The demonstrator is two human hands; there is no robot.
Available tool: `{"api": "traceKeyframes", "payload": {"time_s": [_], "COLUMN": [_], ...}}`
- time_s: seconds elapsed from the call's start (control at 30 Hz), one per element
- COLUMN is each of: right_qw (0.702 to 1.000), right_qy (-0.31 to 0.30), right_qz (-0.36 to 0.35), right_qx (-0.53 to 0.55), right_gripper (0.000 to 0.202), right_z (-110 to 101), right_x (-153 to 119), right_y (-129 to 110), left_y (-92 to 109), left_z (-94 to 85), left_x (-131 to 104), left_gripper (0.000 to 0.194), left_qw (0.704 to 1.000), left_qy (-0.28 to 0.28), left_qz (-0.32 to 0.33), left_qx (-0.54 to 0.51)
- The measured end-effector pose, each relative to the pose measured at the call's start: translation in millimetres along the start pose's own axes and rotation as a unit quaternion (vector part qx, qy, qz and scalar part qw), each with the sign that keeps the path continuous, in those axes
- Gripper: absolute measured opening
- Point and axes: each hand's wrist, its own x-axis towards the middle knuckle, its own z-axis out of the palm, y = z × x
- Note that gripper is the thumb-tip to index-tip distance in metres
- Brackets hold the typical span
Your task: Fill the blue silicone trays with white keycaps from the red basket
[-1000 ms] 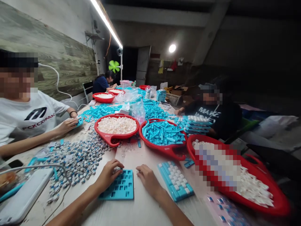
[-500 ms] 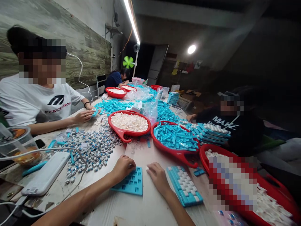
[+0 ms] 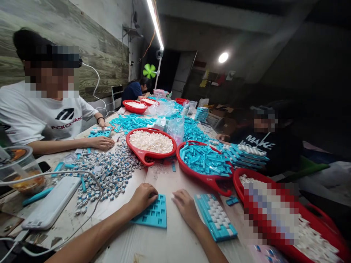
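Blue grid board (image 3: 157,213) partly under left hand (image 3: 143,199), grip unclear, right hand (image 3: 186,206) apart, pinching white piece (image 3: 172,196)

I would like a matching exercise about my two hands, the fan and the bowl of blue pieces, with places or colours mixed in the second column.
1. Left hand
2. Fan
3. Bowl of blue pieces
4. Right hand

A. red
B. between the holed tray and the blue-and-white tray
C. over a corner of the holed tray
D. green

1-C; 2-D; 3-A; 4-B
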Motion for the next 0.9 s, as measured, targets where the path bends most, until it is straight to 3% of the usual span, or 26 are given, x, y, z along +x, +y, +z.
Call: {"api": "traceKeyframes", "payload": {"time_s": [0.13,0.3,0.5,0.7,0.9], "right_qw": [0.999,0.996,0.989,0.971,0.923], "right_qy": [-0.017,-0.08,-0.138,-0.199,-0.297], "right_qz": [0.005,-0.027,-0.027,-0.004,0.009], "right_qx": [0.029,0.026,-0.049,-0.135,-0.244], "right_gripper": [0.021,0.015,0.01,0.011,0.011], "right_z": [1.1,9.0,15.9,10.2,6.9], "right_x": [4.0,21.0,39.8,50.5,67.9], "right_y": [-16.1,-46.6,-62.1,-67.7,-81.1], "left_y": [0.6,-4.3,-8.4,1.1,1.8], "left_z": [-1.0,-5.8,-5.2,-4.5,-3.9], "left_x": [-0.8,3.3,6.8,8.9,11.9], "left_gripper": [0.02,0.03,0.033,0.027,0.025], "left_qw": [0.998,0.99,0.992,0.995,0.994], "left_qy": [0.026,0.034,0.003,-0.026,-0.044], "left_qz": [-0.02,-0.079,-0.086,-0.093,-0.102], "left_qx": [-0.059,-0.113,-0.092,0.006,0.019]}}
